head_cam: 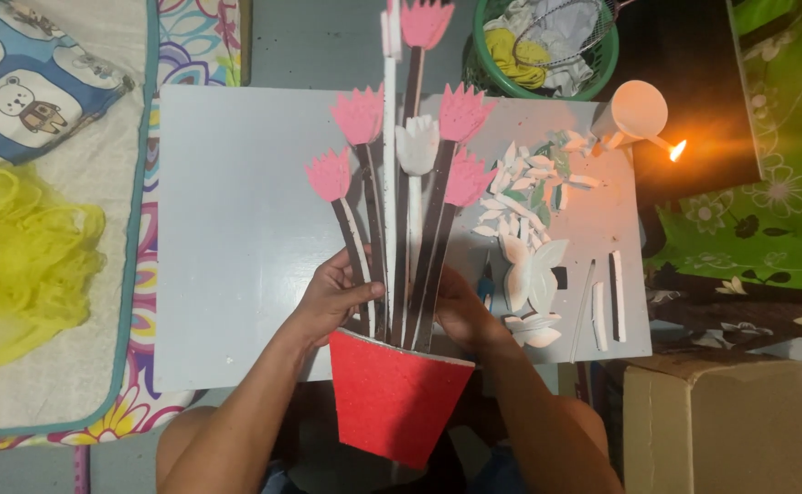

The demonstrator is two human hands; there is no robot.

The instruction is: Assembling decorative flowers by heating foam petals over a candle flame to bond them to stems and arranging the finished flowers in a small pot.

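**Both hands close on a bundle of foam flower stems above a red pot**

The grip of the left hand (328, 297) is closed around the bundle of long dark-brown and white foam stems (392, 274), fingers wrapped round from the left just above the pot's rim. The right hand (463, 311) presses against the same bundle from the other side; its fingers sit behind the stems, so whether its grip is fully closed on them I cannot tell. Held between the two hands, the stems stay gathered low down and fan outward higher up, which lets the pink tulip-shaped foam blooms (358, 114) and the single white foam bloom (417, 144) spread apart instead of overlapping.

The red, glittery, tapered foam pot (392, 393) sits in front of the stem ends, covering them, and hangs over the near edge of the pale grey flat board (236, 229) serving as the counter. The whole arrangement lies roughly flat along that board, pointing away from the person.

To the right, well within reach, lies a heap of small white and green foam petal cut-outs (534, 178), a white foam butterfly shape (534, 270) and a few loose white and brown strips (608, 302). Past the board's far right corner a lit candle flame (677, 149) burns beside a white plastic scoop (636, 112), set apart from the foam pieces. A green basket of cloth (547, 46) stands beyond, a yellow mesh fabric (21, 261) lies on the left, and a cardboard box (721, 425) sits low on the right.
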